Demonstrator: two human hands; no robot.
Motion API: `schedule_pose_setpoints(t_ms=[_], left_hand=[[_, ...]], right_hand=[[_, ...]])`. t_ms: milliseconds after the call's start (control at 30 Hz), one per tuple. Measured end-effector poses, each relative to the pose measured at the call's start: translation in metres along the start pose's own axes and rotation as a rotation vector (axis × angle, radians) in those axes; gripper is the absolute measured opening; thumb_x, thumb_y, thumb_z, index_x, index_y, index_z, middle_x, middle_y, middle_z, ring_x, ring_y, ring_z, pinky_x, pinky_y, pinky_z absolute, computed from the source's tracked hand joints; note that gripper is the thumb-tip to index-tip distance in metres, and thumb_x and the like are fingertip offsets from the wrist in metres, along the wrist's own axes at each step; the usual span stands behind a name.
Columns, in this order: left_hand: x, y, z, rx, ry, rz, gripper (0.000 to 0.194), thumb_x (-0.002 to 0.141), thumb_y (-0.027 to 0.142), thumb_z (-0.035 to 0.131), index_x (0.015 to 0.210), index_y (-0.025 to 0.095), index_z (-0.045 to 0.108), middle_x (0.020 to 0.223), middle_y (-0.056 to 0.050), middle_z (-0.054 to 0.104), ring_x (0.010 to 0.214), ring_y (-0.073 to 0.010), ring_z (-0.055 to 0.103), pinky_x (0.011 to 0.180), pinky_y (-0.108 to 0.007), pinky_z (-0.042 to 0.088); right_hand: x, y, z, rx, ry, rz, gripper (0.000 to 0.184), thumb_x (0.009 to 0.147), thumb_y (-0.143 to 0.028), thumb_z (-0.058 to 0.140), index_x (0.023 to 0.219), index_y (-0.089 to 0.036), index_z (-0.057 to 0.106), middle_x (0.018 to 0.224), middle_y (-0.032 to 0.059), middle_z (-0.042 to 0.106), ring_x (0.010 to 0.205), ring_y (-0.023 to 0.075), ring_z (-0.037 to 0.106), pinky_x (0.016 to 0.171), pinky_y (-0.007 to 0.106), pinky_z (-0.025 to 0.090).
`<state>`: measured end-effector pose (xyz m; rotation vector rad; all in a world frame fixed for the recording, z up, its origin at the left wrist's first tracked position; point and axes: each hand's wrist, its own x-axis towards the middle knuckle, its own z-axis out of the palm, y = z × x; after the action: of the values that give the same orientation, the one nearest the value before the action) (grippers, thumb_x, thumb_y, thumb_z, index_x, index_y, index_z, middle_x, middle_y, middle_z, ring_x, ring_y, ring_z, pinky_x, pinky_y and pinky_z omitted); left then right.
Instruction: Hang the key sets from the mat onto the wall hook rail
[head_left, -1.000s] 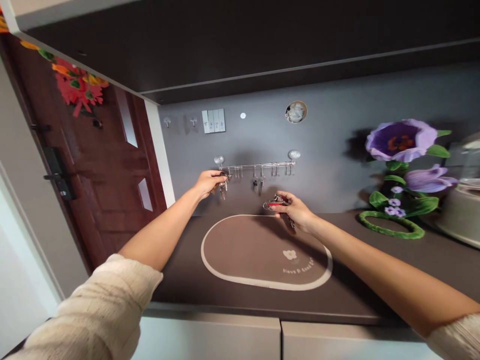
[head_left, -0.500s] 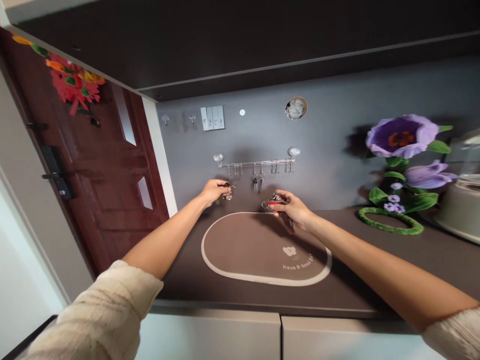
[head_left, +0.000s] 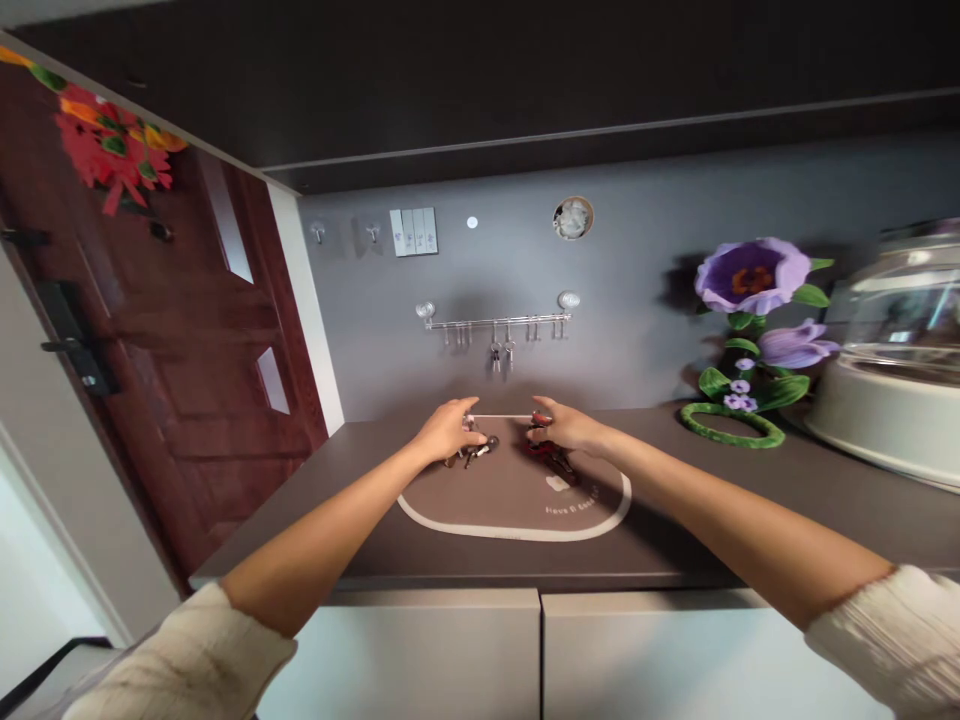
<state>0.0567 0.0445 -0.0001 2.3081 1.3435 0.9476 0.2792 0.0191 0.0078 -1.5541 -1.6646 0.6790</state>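
My left hand (head_left: pixel 445 430) is low over the left part of a brown oval mat (head_left: pixel 480 505), thumb and fingers apart. A bunch of keys (head_left: pixel 481 450) lies on the mat by its thumb, partly behind the hand. On the right side, my right hand (head_left: pixel 574 428) is also open, fingers spread above a second bunch of keys with a red piece (head_left: pixel 553 457). That bunch rests on the mat near its white flower print. Behind both hands, a clear hook rail (head_left: pixel 499 322) is fixed to the grey back wall, and two small keys (head_left: pixel 496 358) hang at its middle.
A purple felt flower (head_left: pixel 754 275) with a green ring base stands at right, beside a white appliance with a clear cover (head_left: pixel 877 410). A dark shelf (head_left: pixel 480 80) overhangs the counter. A red-brown door (head_left: pixel 187 400) is at left. Light switches (head_left: pixel 414 232) sit on the wall.
Both hands have come down from below the rail to the mat and opened. The two key bunches they held now lie on the mat. The view has shifted slightly right.
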Motion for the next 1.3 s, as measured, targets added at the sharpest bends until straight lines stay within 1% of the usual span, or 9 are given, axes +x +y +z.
schedule_pose_setpoints(t_ms=[100,200,400,500,667,800,1000,1133,1300], left_hand=[[-0.003,0.011,-0.014,0.195,-0.136,0.042,0.078,0.058,0.048,0.067,0.127,0.025,0.041,0.113,-0.01,0.059,0.094,-0.023,0.059,0.074,-0.026,0.042],[-0.002,0.019,-0.021,0.406,-0.054,0.053,0.065,0.069,0.054,0.054,0.125,0.023,0.044,0.105,-0.013,0.063,0.096,-0.0261,0.058,0.072,-0.028,0.04],[0.004,0.011,-0.004,0.554,0.079,0.003,0.038,0.082,0.043,0.038,0.104,0.018,0.058,0.092,-0.013,0.065,0.086,-0.0251,0.06,0.071,-0.031,0.04],[0.001,0.002,0.007,0.6,0.101,0.058,0.035,0.083,0.039,0.036,0.101,0.019,0.059,0.094,-0.011,0.064,0.091,-0.0232,0.057,0.076,-0.031,0.039],[-0.003,-0.01,0.013,0.57,0.045,0.125,0.037,0.084,0.04,0.035,0.105,0.021,0.059,0.095,-0.01,0.064,0.094,-0.023,0.056,0.078,-0.032,0.04],[-0.002,-0.017,0.01,0.504,0.002,0.068,0.039,0.083,0.041,0.036,0.105,0.02,0.06,0.097,-0.01,0.063,0.093,-0.0219,0.056,0.075,-0.03,0.041],[-0.001,-0.02,0.011,0.464,-0.023,0.024,0.038,0.082,0.04,0.037,0.106,0.02,0.06,0.102,-0.01,0.062,0.096,-0.0205,0.056,0.08,-0.028,0.041],[-0.002,-0.019,0.011,0.469,-0.031,0.03,0.036,0.082,0.04,0.037,0.102,0.02,0.061,0.101,-0.009,0.062,0.094,-0.0206,0.057,0.079,-0.028,0.041],[-0.002,-0.022,0.011,0.453,-0.026,0.057,0.036,0.082,0.041,0.037,0.095,0.02,0.063,0.097,-0.01,0.063,0.089,-0.0207,0.058,0.074,-0.028,0.042]], right_hand=[[0.009,-0.017,-0.012,-0.199,-0.029,-0.008,0.072,0.048,-0.035,0.077,0.115,-0.019,0.054,0.098,0.0099,0.064,0.091,0.0251,0.058,0.076,0.031,0.044],[0.033,-0.031,-0.013,-0.215,0.09,-0.047,0.065,0.051,-0.044,0.073,0.108,-0.017,0.056,0.106,0.0122,0.061,0.1,0.0277,0.055,0.083,0.033,0.041],[0.088,-0.041,0.026,-0.072,0.335,0.069,0.084,0.051,-0.063,0.063,0.114,-0.01,0.043,0.111,0.017,0.056,0.1,0.0262,0.055,0.08,0.032,0.043],[0.101,-0.045,0.044,-0.074,0.396,0.09,0.068,0.06,-0.057,0.061,0.109,-0.012,0.046,0.106,0.0146,0.06,0.096,0.0244,0.057,0.077,0.031,0.044],[0.107,-0.049,0.044,-0.121,0.432,0.002,0.025,0.081,-0.035,0.044,0.086,-0.016,0.058,0.09,0.0115,0.065,0.086,0.0186,0.061,0.073,0.025,0.044],[0.104,-0.051,0.032,-0.058,0.412,-0.101,0.025,0.082,-0.028,0.04,0.074,-0.015,0.059,0.074,0.01,0.066,0.071,0.0165,0.063,0.067,0.025,0.045],[0.106,-0.058,0.04,0.224,0.305,0.155,0.013,0.071,-0.022,0.06,0.078,-0.013,0.054,0.07,0.0057,0.063,0.046,0.0088,0.054,0.045,0.022,0.046],[0.119,-0.052,0.056,0.221,0.41,0.184,0.032,0.063,-0.034,0.067,0.086,-0.017,0.052,0.071,0.0017,0.061,0.049,0.0101,0.056,0.044,0.021,0.044],[0.115,-0.05,0.06,0.139,0.482,0.085,0.014,0.075,-0.031,0.055,0.077,-0.017,0.054,0.066,0.0039,0.061,0.059,0.013,0.06,0.046,0.019,0.043]])
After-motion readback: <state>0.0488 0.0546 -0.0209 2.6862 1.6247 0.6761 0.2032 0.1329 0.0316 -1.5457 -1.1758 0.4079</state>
